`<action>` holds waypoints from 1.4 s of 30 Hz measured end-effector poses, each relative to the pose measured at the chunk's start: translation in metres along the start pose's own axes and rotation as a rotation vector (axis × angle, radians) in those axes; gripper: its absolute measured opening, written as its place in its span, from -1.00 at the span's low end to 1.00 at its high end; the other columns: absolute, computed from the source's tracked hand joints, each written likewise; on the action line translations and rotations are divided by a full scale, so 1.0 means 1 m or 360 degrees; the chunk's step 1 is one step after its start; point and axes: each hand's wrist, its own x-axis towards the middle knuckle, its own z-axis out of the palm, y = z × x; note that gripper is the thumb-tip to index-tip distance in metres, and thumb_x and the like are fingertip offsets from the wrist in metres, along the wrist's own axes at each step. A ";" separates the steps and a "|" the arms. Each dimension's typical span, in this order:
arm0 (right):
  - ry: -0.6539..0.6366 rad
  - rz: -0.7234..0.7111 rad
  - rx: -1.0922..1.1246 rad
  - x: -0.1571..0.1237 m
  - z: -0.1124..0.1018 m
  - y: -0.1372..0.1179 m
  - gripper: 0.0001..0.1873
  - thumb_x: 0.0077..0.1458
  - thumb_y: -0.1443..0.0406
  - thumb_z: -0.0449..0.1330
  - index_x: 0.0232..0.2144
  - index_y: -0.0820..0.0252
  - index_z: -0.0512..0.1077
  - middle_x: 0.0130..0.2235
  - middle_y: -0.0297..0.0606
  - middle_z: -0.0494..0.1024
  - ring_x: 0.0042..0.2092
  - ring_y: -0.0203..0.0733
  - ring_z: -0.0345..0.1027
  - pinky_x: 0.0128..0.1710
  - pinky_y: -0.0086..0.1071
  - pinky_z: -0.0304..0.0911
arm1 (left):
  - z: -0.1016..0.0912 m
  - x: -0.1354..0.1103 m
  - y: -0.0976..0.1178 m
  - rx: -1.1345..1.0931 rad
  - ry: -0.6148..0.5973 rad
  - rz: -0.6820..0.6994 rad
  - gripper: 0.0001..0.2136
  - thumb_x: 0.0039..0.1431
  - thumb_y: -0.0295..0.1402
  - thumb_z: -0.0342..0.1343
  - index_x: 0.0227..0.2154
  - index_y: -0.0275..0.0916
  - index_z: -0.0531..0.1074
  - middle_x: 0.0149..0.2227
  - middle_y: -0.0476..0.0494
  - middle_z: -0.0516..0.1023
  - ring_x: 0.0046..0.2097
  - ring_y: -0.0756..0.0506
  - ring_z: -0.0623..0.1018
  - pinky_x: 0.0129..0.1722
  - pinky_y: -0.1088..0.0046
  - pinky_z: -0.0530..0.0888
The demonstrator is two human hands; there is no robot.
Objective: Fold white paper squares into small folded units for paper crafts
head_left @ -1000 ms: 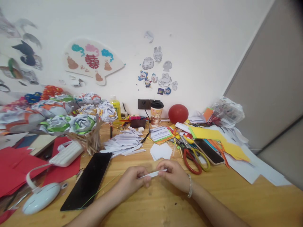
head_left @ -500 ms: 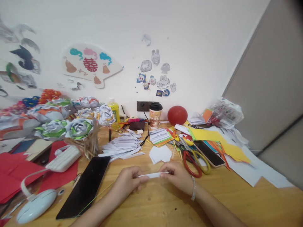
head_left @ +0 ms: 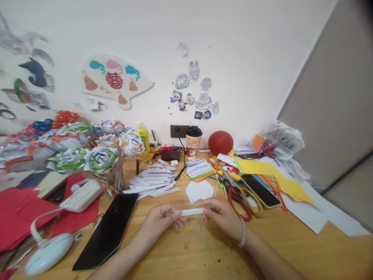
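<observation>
Between my two hands a narrow folded strip of white paper point(head_left: 192, 212) is stretched level above the wooden table point(head_left: 186, 256). My left hand point(head_left: 166, 217) pinches its left end between thumb and fingers. At the other end, my right hand point(head_left: 220, 216) has its thumb and fingertips closed on the paper; a bracelet point(head_left: 242, 232) circles that wrist. Just beyond the hands lie some white paper pieces point(head_left: 199, 191). A heap of folded white paper strips point(head_left: 154, 181) is farther off to the left.
Red-handled scissors point(head_left: 239, 206) and a phone point(head_left: 260, 190) lie right of my hands. A black tablet point(head_left: 107, 233) and white mouse-shaped device point(head_left: 49, 254) are on the left. Paper flowers point(head_left: 100, 158), a lidded cup point(head_left: 192, 144) and a red balloon point(head_left: 220, 142) stand along the back.
The paper strip has turned so more of its flat face shows, and its ends sit more level. My left fingers have shifted along it. The whole view has swung slightly left.
</observation>
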 end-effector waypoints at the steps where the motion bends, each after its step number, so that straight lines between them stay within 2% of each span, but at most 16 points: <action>1: -0.0035 0.0000 0.0044 0.000 0.000 0.000 -0.73 0.06 0.15 0.10 -0.24 0.20 0.37 -0.49 -0.33 0.49 -0.47 -0.24 0.41 -0.38 -0.34 0.31 | -0.001 0.000 0.000 0.0015 -0.0013 0.0006 -0.57 -0.08 0.05 0.10 -0.50 -0.30 0.44 -0.47 -0.16 0.56 -0.45 -0.07 0.50 -0.39 0.43 0.41; 4: -0.0134 0.0011 0.0141 -0.001 -0.002 -0.001 -0.68 0.10 0.12 0.07 -0.15 0.18 0.30 -0.42 -0.29 0.54 -0.39 -0.20 0.46 -0.31 -0.30 0.32 | -0.002 0.001 0.000 0.0209 0.0047 0.0101 -0.60 0.00 0.03 0.01 -0.55 -0.27 0.41 -0.53 -0.12 0.53 -0.46 -0.07 0.48 -0.40 0.44 0.38; 7: -0.0103 0.0020 0.0122 -0.001 -0.003 -0.001 -0.71 0.08 0.15 0.09 -0.17 0.18 0.29 -0.44 -0.30 0.54 -0.41 -0.21 0.45 -0.30 -0.29 0.32 | 0.001 -0.001 -0.001 0.0595 0.0306 0.0282 -0.62 0.08 -0.05 -0.10 -0.66 -0.21 0.29 -0.64 -0.03 0.40 -0.52 -0.06 0.39 -0.45 0.45 0.31; 10: -0.0021 0.0042 0.0008 0.001 0.000 -0.003 -0.79 0.03 0.18 0.13 -0.34 0.20 0.34 -0.50 -0.31 0.52 -0.48 -0.24 0.41 -0.36 -0.33 0.30 | 0.006 -0.003 -0.002 0.0836 0.0563 0.0419 -0.67 0.09 -0.10 -0.14 -0.66 -0.17 0.18 -0.65 0.01 0.29 -0.54 -0.06 0.33 -0.50 0.46 0.23; 13: 0.0078 0.0076 -0.0022 0.005 0.008 -0.006 -0.80 0.00 0.18 0.14 -0.47 0.21 0.33 -0.54 -0.32 0.48 -0.53 -0.29 0.35 -0.46 -0.40 0.25 | 0.009 -0.005 -0.002 0.0806 0.0676 0.0466 -0.69 0.10 -0.12 -0.17 -0.64 -0.16 0.14 -0.64 0.03 0.26 -0.55 -0.05 0.31 -0.52 0.48 0.21; 17: 0.0099 0.0057 0.0015 0.006 0.015 -0.006 -0.76 0.02 0.14 0.12 -0.47 0.20 0.31 -0.59 -0.38 0.42 -0.58 -0.33 0.29 -0.53 -0.45 0.20 | 0.005 -0.006 -0.002 0.0725 0.0649 0.0496 -0.63 0.16 -0.11 -0.18 -0.68 -0.17 0.13 -0.67 0.05 0.24 -0.56 -0.04 0.31 -0.52 0.49 0.21; 20: 0.0088 0.0015 -0.0024 0.008 0.008 0.001 -0.72 0.03 0.09 0.11 -0.47 0.21 0.32 -0.58 -0.36 0.42 -0.58 -0.32 0.28 -0.55 -0.45 0.19 | -0.004 -0.005 -0.001 0.0638 0.0712 0.0455 -0.62 0.15 -0.09 -0.17 -0.67 -0.18 0.17 -0.68 0.06 0.24 -0.57 -0.04 0.32 -0.53 0.50 0.21; 23: 0.0268 -0.0037 -0.0085 0.020 -0.003 0.002 -0.69 0.01 0.05 0.11 -0.46 0.19 0.31 -0.58 -0.36 0.41 -0.56 -0.29 0.30 -0.53 -0.42 0.23 | -0.012 -0.002 -0.003 0.0690 0.0896 0.0408 -0.63 0.19 -0.14 -0.22 -0.65 -0.18 0.19 -0.67 0.04 0.26 -0.56 -0.05 0.35 -0.52 0.49 0.25; 26: 0.0360 -0.0129 -0.0319 0.049 -0.001 -0.009 -0.77 0.07 0.14 0.07 -0.43 0.20 0.33 -0.51 -0.30 0.47 -0.44 -0.23 0.38 -0.41 -0.38 0.28 | -0.013 0.001 -0.009 0.1158 0.0764 0.0496 -0.75 0.18 -0.35 -0.18 -0.53 -0.23 0.33 -0.48 -0.10 0.44 -0.37 -0.11 0.44 -0.34 0.42 0.34; 27: 0.0377 -0.0149 -0.0444 0.062 0.005 -0.015 -0.81 0.10 0.20 0.04 -0.40 0.20 0.33 -0.46 -0.27 0.50 -0.41 -0.23 0.40 -0.37 -0.37 0.29 | -0.013 0.002 -0.012 0.1342 0.0703 0.0525 -0.80 0.15 -0.42 -0.15 -0.44 -0.25 0.37 -0.37 -0.15 0.47 -0.27 -0.14 0.45 -0.25 0.37 0.35; 29: 0.0427 -0.0221 -0.0786 0.092 0.021 -0.024 -0.83 0.16 0.31 -0.06 -0.33 0.21 0.33 -0.38 -0.25 0.52 -0.32 -0.25 0.42 -0.30 -0.39 0.29 | -0.012 0.003 -0.018 0.1666 0.0644 0.0527 -0.77 0.09 -0.53 -0.13 -0.26 -0.29 0.40 -0.18 -0.24 0.46 -0.11 -0.18 0.41 -0.09 0.28 0.31; 31: 0.0415 -0.0256 -0.0912 0.123 0.040 -0.029 -0.84 0.15 0.36 -0.03 -0.30 0.20 0.35 -0.32 -0.25 0.52 -0.26 -0.24 0.41 -0.23 -0.39 0.27 | -0.012 0.004 -0.022 0.1893 0.0640 0.0467 -0.71 0.08 -0.57 -0.11 -0.14 -0.33 0.37 -0.06 -0.31 0.41 -0.01 -0.21 0.36 -0.02 0.21 0.27; 34: 0.0324 -0.0291 -0.1102 0.155 0.065 -0.028 -0.86 0.06 0.40 0.10 -0.31 0.19 0.42 -0.27 -0.23 0.52 -0.20 -0.17 0.37 -0.15 -0.32 0.23 | -0.014 0.005 -0.022 0.2025 0.0641 0.0384 -0.73 0.13 -0.54 -0.11 -0.12 -0.34 0.36 -0.04 -0.33 0.39 0.01 -0.23 0.34 -0.03 0.17 0.27; 36: 0.0266 -0.0342 -0.1220 0.163 0.073 -0.026 -0.81 -0.01 0.42 0.17 -0.28 0.19 0.44 -0.17 -0.18 0.48 -0.08 -0.11 0.30 -0.06 -0.28 0.16 | -0.014 0.005 -0.021 0.2047 0.0634 0.0377 -0.75 0.16 -0.51 -0.12 -0.14 -0.33 0.37 -0.08 -0.30 0.41 -0.03 -0.22 0.36 -0.05 0.18 0.28; 38: 0.0223 -0.0396 -0.1322 0.157 0.069 -0.025 -0.79 0.00 0.43 0.16 -0.26 0.20 0.45 -0.12 -0.16 0.45 -0.03 -0.11 0.24 -0.02 -0.29 0.12 | -0.014 0.004 -0.021 0.2078 0.0626 0.0379 -0.75 0.16 -0.51 -0.12 -0.16 -0.32 0.39 -0.09 -0.28 0.41 -0.05 -0.21 0.37 -0.06 0.20 0.28; 42: 0.0122 -0.0439 -0.1505 0.121 0.034 -0.023 -0.81 0.05 0.44 0.08 -0.31 0.21 0.47 -0.21 -0.18 0.48 -0.08 -0.14 0.27 -0.06 -0.32 0.14 | -0.010 0.002 -0.022 0.2141 0.0640 0.0351 -0.76 0.13 -0.50 -0.09 -0.18 -0.34 0.40 -0.04 -0.33 0.38 -0.01 -0.24 0.34 -0.03 0.18 0.26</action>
